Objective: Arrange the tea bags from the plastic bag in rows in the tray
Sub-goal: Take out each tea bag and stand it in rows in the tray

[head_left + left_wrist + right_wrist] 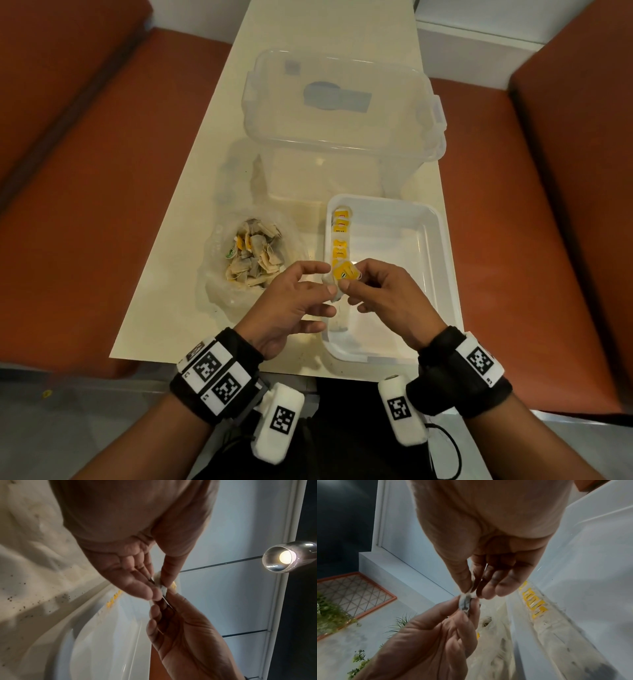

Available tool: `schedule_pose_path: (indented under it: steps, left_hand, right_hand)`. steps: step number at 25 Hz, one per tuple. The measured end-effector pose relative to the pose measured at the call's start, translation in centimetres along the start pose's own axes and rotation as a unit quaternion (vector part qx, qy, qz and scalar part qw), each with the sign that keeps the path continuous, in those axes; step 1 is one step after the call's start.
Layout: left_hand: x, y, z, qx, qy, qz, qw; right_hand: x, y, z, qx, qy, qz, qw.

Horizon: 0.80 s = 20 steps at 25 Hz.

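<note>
Both hands hold one tea bag (343,275) with a yellow tag just above the near left wall of the white tray (383,200). My left hand (329,284) pinches its paper pouch (158,584) between thumb and fingers. My right hand (352,287) pinches the tagged end (465,603) from the other side. A row of several tea bags (340,236) with yellow tags lies along the tray's left wall, and the same row of tea bags (534,605) shows in the right wrist view. The clear plastic bag (246,255), with many loose tea bags inside, lies open left of the tray.
A large clear storage box (342,113) with clip handles stands behind the tray and bag on the narrow cream table (191,192). Red-brown seat cushions (85,205) flank the table on both sides. The tray's right part (404,260) holds nothing.
</note>
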<state>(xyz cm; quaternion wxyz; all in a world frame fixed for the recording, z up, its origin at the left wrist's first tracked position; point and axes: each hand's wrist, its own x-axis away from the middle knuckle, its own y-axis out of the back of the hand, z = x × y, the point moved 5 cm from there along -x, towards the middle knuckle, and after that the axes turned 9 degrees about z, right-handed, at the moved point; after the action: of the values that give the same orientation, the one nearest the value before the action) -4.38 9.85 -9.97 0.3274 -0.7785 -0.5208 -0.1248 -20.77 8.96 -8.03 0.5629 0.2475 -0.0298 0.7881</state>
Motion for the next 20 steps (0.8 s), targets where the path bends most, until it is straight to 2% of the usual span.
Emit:
schedule_pose_path:
  steps: [4,7,10,13,16,18,20]
  left_hand:
    - [-0.1,-0.3,0.0,-0.052,-0.006,0.016,0.999]
    - [-0.1,-0.2,0.0,-0.079,-0.004,0.02,0.997]
    - [0.1,0.6,-0.1,-0.109,-0.002,-0.01,0.994]
    - [0.5,1.9,-0.2,-0.087,-0.004,-0.037,0.995]
    - [0.8,3.0,0.0,-0.073,-0.007,-0.05,0.996]
    - [0.9,3.4,0.0,-0.067,-0.008,-0.055,0.996]
    - [1.0,3.6,0.0,-0.058,-0.01,-0.06,0.996]
  right_hand:
    - [-0.1,0.5,-0.2,-0.086,-0.018,0.001,0.996]
    - [-0.3,0.6,-0.2,-0.08,-0.022,0.004,0.997]
    - [-0.4,1.3,-0.5,-0.06,-0.039,0.001,0.997]
    - [-0.9,1.5,-2.0,0.044,-0.083,0.049,0.994]
    - [-1.0,0.2,-3.9,0.191,-0.125,0.126,0.965]
    - [-1.1,-1.0,-4.9,0.229,-0.142,0.161,0.95]
    - [-1.6,-1.6,-5.6,0.243,-0.155,0.159,0.944]
